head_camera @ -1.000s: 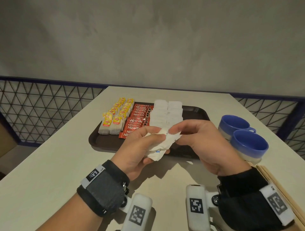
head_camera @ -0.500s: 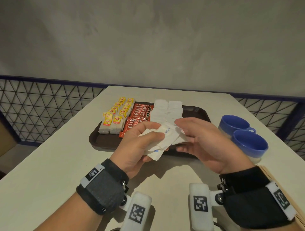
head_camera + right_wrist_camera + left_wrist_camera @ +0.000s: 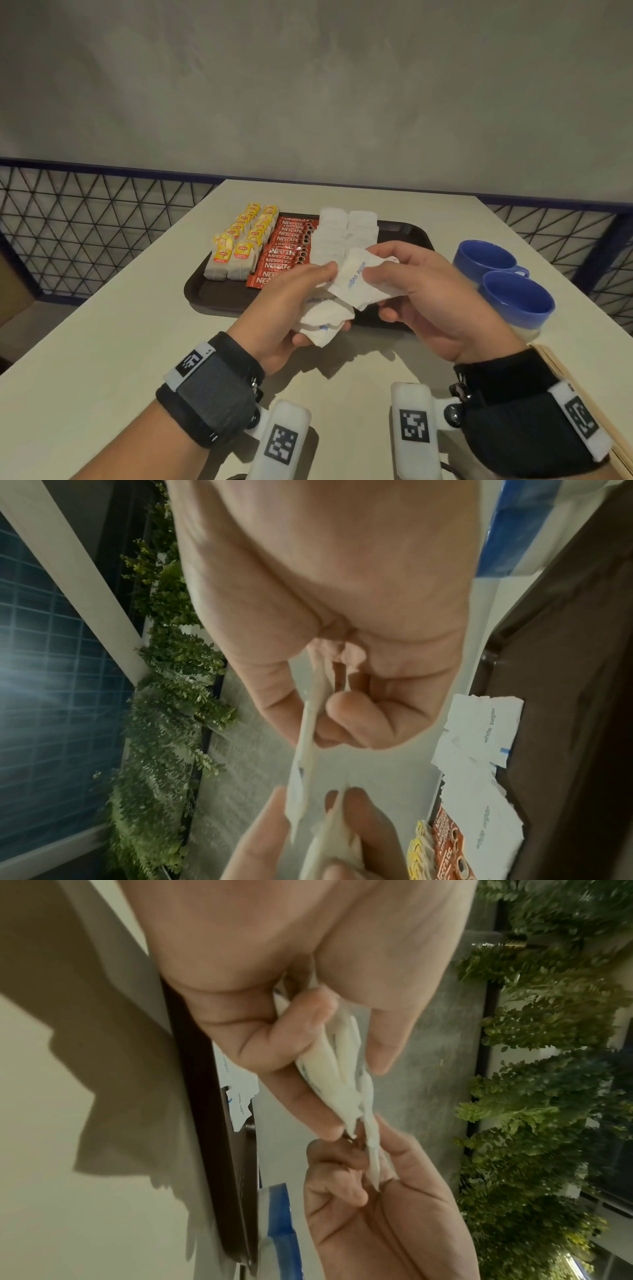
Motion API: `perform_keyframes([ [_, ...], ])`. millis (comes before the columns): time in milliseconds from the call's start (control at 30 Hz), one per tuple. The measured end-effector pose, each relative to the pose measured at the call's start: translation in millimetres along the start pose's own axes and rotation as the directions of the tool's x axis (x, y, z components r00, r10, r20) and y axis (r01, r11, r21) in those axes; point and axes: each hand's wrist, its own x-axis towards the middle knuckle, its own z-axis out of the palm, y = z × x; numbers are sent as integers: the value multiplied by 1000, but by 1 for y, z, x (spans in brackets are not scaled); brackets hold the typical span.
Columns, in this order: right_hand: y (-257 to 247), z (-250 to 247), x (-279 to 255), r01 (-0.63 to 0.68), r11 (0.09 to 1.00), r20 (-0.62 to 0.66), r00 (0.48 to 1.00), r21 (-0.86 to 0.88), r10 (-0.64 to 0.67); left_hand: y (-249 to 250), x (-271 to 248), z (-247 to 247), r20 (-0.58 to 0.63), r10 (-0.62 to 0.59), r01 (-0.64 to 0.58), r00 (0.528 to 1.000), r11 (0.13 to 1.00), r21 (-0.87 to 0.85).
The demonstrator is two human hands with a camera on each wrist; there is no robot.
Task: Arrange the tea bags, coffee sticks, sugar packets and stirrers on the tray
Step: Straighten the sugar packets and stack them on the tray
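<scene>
Since the earlier frame, our right hand (image 3: 435,301) has drawn one sugar packet (image 3: 359,279) further out of the bundle, and its printed face with the words "white sugar" is now turned up toward us.

Largest to smallest: the pale counter (image 3: 102,342) carries a dark brown tray (image 3: 205,291), which lies just beyond both hands. On the tray, from our left to our right, we see two rows of tea bags (image 3: 239,250) with yellow tags, a stack of red coffee sticks (image 3: 287,253), and two rows of white sugar packets already laid down (image 3: 346,228). Two blue cups (image 3: 513,294) stand on the counter just right of the tray, one behind the other. At the right edge of the counter lies a bundle of pale wooden strips (image 3: 582,404); we cannot tell whether these are the stirrers.

Our left hand (image 3: 284,308) is curled round a bundle of remaining sugar packets (image 3: 325,318), thumb on top and fingers (image 3: 274,1031) beneath, held above the near rim of the tray. Our right hand pinches the single packet between thumb and fingers, and that packet's near edge overlaps the bundle.
</scene>
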Motion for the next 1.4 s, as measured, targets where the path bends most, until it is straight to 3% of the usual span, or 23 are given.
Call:
perform_keyframes([
  [267,0,-3,0,72,995,4,997,68,-73,0,2,-3,23,-174,175,984,977,-121],
  [433,0,-1,-1,118,993,14,993,-5,-118,-2,1,-2,75,-214,219,974,974,-64],
  [633,1,0,1,129,991,-63,989,-41,-131,2,0,-3,17,-101,102,995,991,-90],
  [867,-3,-8,3,234,952,-309,936,196,-167,0,4,-5,-104,0,-5,995,999,-49],
  [1100,-5,-9,1,120,949,-225,973,292,-54,-8,8,-8,-134,37,-27,990,996,80],
  [1233,-9,-11,-2,139,888,-147,986,437,-82,-11,11,-12,-174,70,-48,982,991,125],
  [1300,-9,-11,-2,160,932,-139,983,324,-120,-11,10,-13,-170,74,-51,983,990,133],
  [1400,-3,-2,-1,178,984,-147,973,-24,-180,-10,8,-10,-122,65,-50,990,992,120],
])
